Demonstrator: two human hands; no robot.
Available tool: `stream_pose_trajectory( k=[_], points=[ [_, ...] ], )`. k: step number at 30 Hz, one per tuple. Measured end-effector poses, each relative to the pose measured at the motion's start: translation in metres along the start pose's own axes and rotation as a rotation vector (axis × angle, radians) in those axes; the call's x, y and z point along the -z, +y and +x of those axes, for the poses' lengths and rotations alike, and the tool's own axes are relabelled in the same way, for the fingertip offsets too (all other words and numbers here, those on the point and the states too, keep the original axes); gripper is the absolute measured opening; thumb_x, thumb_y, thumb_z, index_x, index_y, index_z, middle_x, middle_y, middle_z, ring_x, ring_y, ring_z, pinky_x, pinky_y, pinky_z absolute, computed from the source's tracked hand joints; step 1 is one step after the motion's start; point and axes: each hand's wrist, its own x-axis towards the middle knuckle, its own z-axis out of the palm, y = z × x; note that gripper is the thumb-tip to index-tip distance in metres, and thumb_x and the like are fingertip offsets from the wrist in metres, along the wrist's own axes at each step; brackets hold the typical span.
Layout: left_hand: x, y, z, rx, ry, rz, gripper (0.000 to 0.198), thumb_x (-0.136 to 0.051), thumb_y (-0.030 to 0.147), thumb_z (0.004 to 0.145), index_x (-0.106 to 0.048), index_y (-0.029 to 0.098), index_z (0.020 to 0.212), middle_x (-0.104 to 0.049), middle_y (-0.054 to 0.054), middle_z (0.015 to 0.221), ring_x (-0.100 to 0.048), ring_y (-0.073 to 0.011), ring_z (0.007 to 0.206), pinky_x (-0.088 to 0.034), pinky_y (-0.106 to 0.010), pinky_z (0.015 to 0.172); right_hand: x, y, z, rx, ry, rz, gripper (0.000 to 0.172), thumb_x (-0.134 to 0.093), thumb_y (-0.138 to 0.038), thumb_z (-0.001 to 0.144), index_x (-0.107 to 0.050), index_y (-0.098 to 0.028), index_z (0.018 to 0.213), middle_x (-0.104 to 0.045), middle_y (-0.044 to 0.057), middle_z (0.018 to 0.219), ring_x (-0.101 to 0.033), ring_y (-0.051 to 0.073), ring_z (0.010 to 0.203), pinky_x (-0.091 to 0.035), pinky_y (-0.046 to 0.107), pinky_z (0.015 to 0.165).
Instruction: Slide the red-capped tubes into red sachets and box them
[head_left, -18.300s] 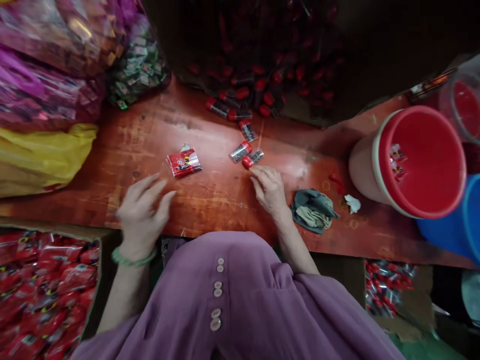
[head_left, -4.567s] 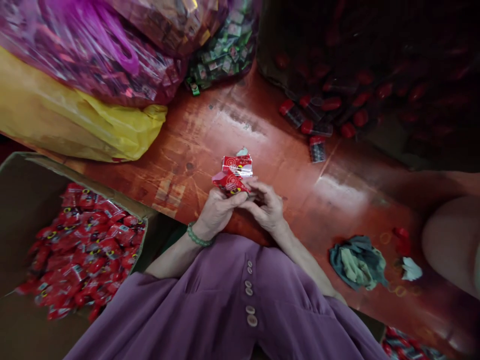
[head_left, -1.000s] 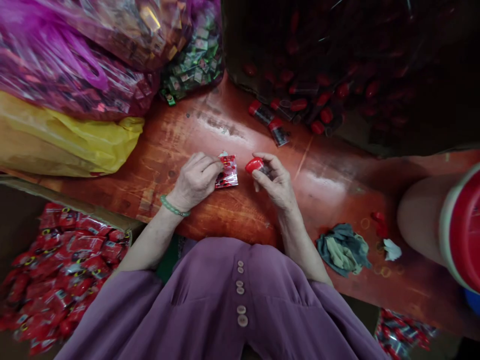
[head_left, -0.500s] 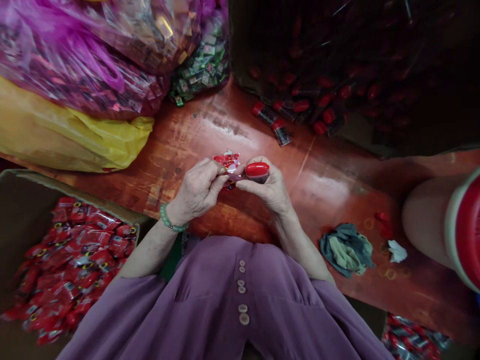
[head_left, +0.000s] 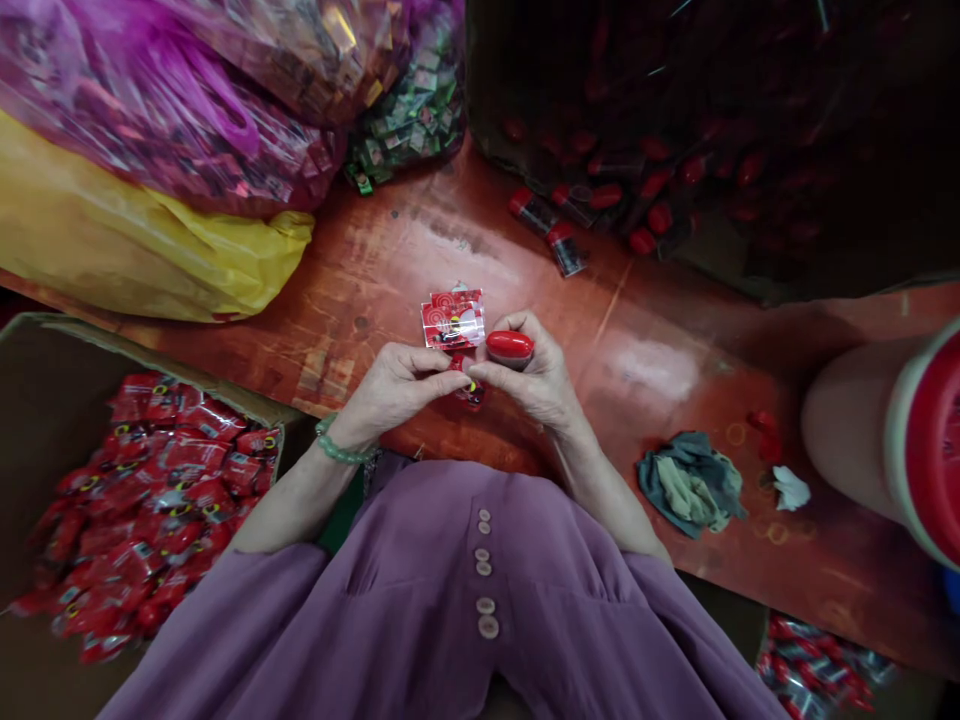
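Note:
My right hand (head_left: 536, 372) is closed round a small container with a glossy red cap (head_left: 510, 345); its body is mostly hidden by the fingers. Thumb and fingers of my left hand (head_left: 409, 385) are pinched together, meeting the right fingertips; what they hold, if anything, is too small to make out. Just beyond the fingertips, red printed wrappers (head_left: 453, 322) overlap on the table. Another red printed piece (head_left: 472, 395) shows under the fingertips, partly covered.
Left, a cardboard box (head_left: 289, 410) holds many red packets (head_left: 172, 470). Behind lie a yellow bag (head_left: 225, 260), a purple bag (head_left: 247, 170) and a green-filled bag (head_left: 420, 130). Loose red-capped containers (head_left: 564, 250) lie by a dark box. A cloth (head_left: 690, 485) and a large tub (head_left: 855, 430) stand right.
My left fingers have shifted slightly toward me and pinch beside the right thumb. More of the red printed wrappers shows beyond the hands. The right hand still holds the red-capped container.

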Motion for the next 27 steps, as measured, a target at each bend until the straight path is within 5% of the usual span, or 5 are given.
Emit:
stream_pose_trajectory(
  k=[10, 13, 17, 22, 27],
  points=[
    [-0.011, -0.007, 0.0, -0.052, 0.144, -0.058, 0.024, -0.088, 0.039, 0.064, -0.075, 0.018, 0.068, -0.075, -0.004, 0.07, -0.067, -0.0161, 0.065, -0.053, -0.029, 0.066, 0.018, -0.013, -0.006, -0.049, -0.118, -0.012, 0.031, -0.083, -0.032, 0.075, -0.059, -0.023, 0.092, -0.07, -0.002, 0.086, -0.067, 0.012, 0.077, -0.059, 0.028, 0.073],
    [-0.012, -0.009, 0.0, -0.183, 0.177, 0.04, 0.024, -0.085, 0.039, 0.07, -0.074, 0.018, 0.07, -0.075, -0.004, 0.073, -0.067, -0.0162, 0.068, -0.054, -0.03, 0.07, 0.03, -0.024, -0.006, -0.071, -0.084, -0.151, 0.033, -0.085, -0.033, 0.072, -0.065, -0.022, 0.095, -0.066, -0.004, 0.08, -0.063, 0.009, 0.067, -0.055, 0.021, 0.059],
    [-0.013, -0.013, 0.002, -0.425, 0.232, 0.272, 0.018, -0.079, 0.035, 0.08, -0.073, 0.02, 0.075, -0.075, -0.003, 0.073, -0.068, -0.0157, 0.07, -0.054, -0.03, 0.072, 0.041, -0.035, -0.011, -0.158, -0.096, -0.114, 0.031, -0.072, -0.042, 0.086, -0.06, -0.023, 0.107, -0.063, -0.005, 0.076, -0.058, 0.005, 0.05, -0.042, 0.015, 0.038],
    [-0.013, -0.022, 0.006, -0.692, 0.291, 0.532, 0.007, -0.069, 0.025, 0.088, -0.072, 0.018, 0.086, -0.077, -0.004, 0.081, -0.071, -0.0151, 0.075, -0.055, -0.029, 0.075, 0.037, -0.034, -0.021, -0.259, -0.086, 0.034, 0.029, -0.073, -0.041, 0.086, -0.058, -0.02, 0.098, -0.067, -0.004, 0.073, -0.065, 0.007, 0.048, -0.045, 0.012, 0.035],
    [-0.014, -0.03, 0.008, -0.839, 0.325, 0.628, 0.007, -0.069, 0.019, 0.087, -0.07, 0.018, 0.094, -0.077, -0.005, 0.085, -0.071, -0.0164, 0.079, -0.057, -0.03, 0.076, 0.034, -0.022, -0.024, -0.363, -0.114, 0.149, 0.043, -0.082, -0.035, 0.078, -0.056, -0.019, 0.109, -0.07, -0.005, 0.075, -0.067, 0.008, 0.044, -0.043, 0.01, 0.032]
  ],
)
